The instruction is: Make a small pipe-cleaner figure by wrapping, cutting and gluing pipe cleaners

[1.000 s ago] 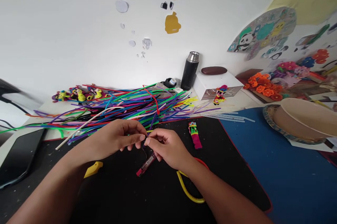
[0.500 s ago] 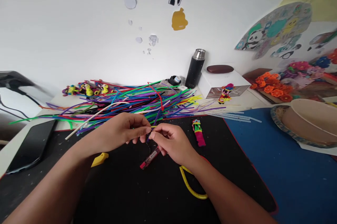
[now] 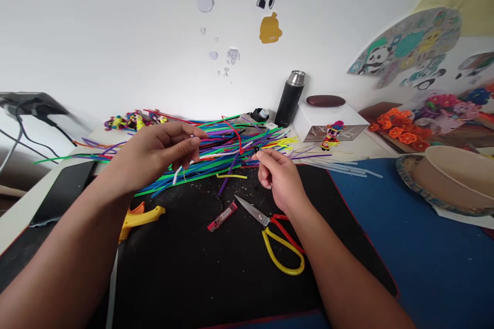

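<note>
My left hand [image 3: 165, 151] is raised over the pile of pipe cleaners [image 3: 208, 151], thumb and fingertips pinched together. What it holds, if anything, is too small to make out. To its right, my right hand [image 3: 280, 172] pinches a small black piece [image 3: 256, 150] between thumb and forefinger. On the black mat [image 3: 193, 277] between the hands lie a short yellow pipe cleaner [image 3: 236, 176] and a purple pipe cleaner [image 3: 229, 178]. Below them is a small red case with a label [image 3: 222, 217]. Scissors [image 3: 285, 254] with red and yellow handles lie beside my right wrist.
A yellow glue gun [image 3: 142, 217] lies by my left forearm, near a dark phone [image 3: 64, 192]. Behind stand small colourful figures [image 3: 135, 120], a black thermos [image 3: 290, 100], and a white box [image 3: 339, 118]. A bowl [image 3: 451, 179] is at right.
My hands, together before, have moved apart and upward, the left leftward and the right rightward. The yellow pipe cleaner now lies on the mat. The pink-and-green figure is hidden behind my right hand.
</note>
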Motion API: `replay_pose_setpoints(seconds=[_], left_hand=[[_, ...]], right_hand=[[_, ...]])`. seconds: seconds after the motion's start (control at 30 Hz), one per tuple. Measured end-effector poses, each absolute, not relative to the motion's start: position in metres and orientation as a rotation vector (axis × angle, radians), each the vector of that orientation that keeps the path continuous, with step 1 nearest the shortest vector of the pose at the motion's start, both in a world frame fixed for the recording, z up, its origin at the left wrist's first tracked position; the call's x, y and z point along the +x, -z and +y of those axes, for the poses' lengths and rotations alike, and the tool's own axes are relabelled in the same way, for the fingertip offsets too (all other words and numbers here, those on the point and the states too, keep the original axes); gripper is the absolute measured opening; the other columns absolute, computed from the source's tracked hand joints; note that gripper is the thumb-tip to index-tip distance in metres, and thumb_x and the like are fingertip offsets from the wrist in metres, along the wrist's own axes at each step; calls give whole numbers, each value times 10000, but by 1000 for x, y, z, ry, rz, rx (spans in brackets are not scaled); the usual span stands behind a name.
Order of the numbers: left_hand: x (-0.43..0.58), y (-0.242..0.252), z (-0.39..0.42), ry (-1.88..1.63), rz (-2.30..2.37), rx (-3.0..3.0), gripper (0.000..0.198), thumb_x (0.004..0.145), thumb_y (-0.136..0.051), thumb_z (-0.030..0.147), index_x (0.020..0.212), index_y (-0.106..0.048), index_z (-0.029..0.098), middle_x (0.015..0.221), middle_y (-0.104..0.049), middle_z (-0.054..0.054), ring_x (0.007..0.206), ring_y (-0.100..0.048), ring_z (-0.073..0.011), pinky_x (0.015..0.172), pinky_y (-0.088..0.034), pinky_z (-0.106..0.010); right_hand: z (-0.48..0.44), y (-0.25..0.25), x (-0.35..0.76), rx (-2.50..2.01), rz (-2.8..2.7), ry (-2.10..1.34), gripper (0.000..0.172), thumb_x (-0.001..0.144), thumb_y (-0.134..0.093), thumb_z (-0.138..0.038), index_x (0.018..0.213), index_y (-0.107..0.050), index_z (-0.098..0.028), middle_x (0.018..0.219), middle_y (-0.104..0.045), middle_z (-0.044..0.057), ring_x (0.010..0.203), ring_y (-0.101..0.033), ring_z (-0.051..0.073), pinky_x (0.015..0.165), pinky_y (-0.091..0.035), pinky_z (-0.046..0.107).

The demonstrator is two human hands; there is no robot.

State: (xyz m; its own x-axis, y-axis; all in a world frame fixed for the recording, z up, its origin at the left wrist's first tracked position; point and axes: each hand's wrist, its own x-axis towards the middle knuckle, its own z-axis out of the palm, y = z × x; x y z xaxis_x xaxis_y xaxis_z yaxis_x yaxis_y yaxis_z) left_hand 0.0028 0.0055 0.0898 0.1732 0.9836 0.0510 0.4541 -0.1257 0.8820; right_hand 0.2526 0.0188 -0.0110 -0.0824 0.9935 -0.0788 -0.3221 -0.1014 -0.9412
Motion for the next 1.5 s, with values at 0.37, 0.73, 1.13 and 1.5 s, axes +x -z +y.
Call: replay_pose_setpoints(seconds=[0.37,0.73,1.13,1.5], left_hand=[[22,-65,18,-512,1421,1798,485,809,-731,610,1043,-746,185,717,-705,13,644,-625,-179,578,-443,-264],[38,-70,21,-468,1257,1770,485,901,-666,660,982,-740,187,884,-768,-28,676,-627,-161,582,-446,-260],[44,-77,20,-442,1290,1749,474,819,-740,666,858,-725,194,734,-705,11,644,-607,-160,569,-419,-256],[34,-57,23,-485,1340,1856,308,887,-699,518,841,-726,215,706,-723,19,641,-626,-161,570,-433,-244]], right_hand=[[9,14,238,-952,-1103,-1551,291,820,-759,-466,822,-730,-176,471,-475,-88,380,-390,74,386,-242,213],[5,15,234,-970,-1173,-1546,284,819,-737,-474,822,-706,-192,475,-480,-98,371,-406,72,390,-248,213],[1,13,231,-957,-1257,-1537,257,829,-701,-456,812,-688,-200,482,-480,-100,381,-399,78,392,-269,220],[-3,13,232,-1029,-1417,-1536,239,899,-647,-443,843,-672,-212,534,-484,-88,431,-422,108,442,-329,242]])
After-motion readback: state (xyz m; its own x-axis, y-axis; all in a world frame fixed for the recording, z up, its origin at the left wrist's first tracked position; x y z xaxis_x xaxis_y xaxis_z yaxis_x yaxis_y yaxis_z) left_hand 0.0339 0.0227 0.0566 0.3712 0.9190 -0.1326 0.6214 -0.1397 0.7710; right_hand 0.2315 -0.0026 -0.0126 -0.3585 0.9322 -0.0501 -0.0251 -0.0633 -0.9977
